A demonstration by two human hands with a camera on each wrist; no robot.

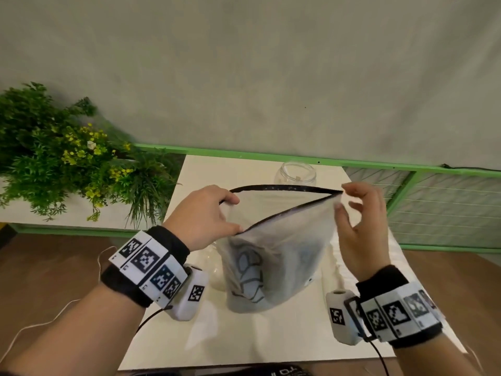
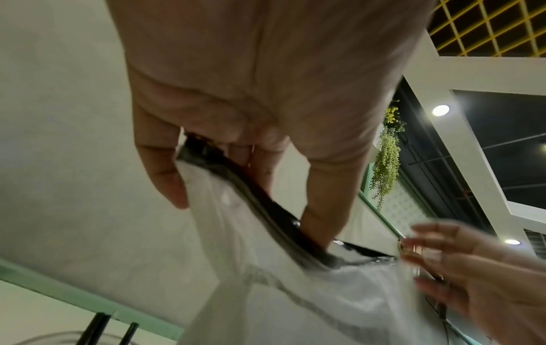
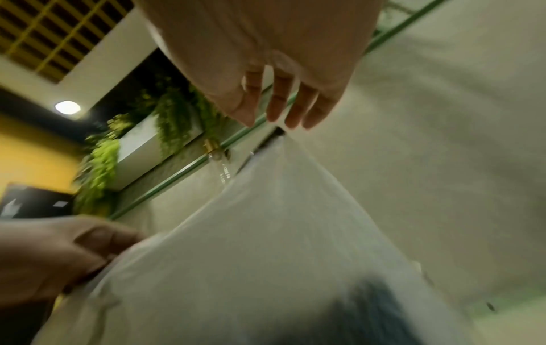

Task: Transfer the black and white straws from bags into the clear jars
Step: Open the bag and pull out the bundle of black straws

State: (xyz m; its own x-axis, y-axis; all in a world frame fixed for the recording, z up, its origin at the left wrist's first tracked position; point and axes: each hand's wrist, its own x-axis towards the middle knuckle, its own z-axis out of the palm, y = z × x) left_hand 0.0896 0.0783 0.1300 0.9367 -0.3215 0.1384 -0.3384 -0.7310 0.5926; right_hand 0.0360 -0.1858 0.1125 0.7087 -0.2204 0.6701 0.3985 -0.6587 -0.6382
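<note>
A translucent white bag (image 1: 276,253) with a black zipper rim stands on the white table (image 1: 244,337), its mouth pulled open. My left hand (image 1: 235,213) pinches the left end of the rim; the left wrist view shows the thumb and fingers of this hand (image 2: 236,177) curled over the black strip. My right hand (image 1: 343,198) hovers at the bag's right corner with relaxed fingers; in the right wrist view its fingertips (image 3: 277,116) sit just above the corner. Dark shapes show through the bag wall. A clear jar (image 1: 295,173) stands behind the bag. Black straws (image 2: 97,331) poke from another jar.
A leafy plant with yellow flowers (image 1: 67,153) fills the left side. A green rail (image 1: 271,154) runs along the wall behind the table, and a green-framed mesh panel (image 1: 447,207) stands to the right. Cables trail from both wrist cameras.
</note>
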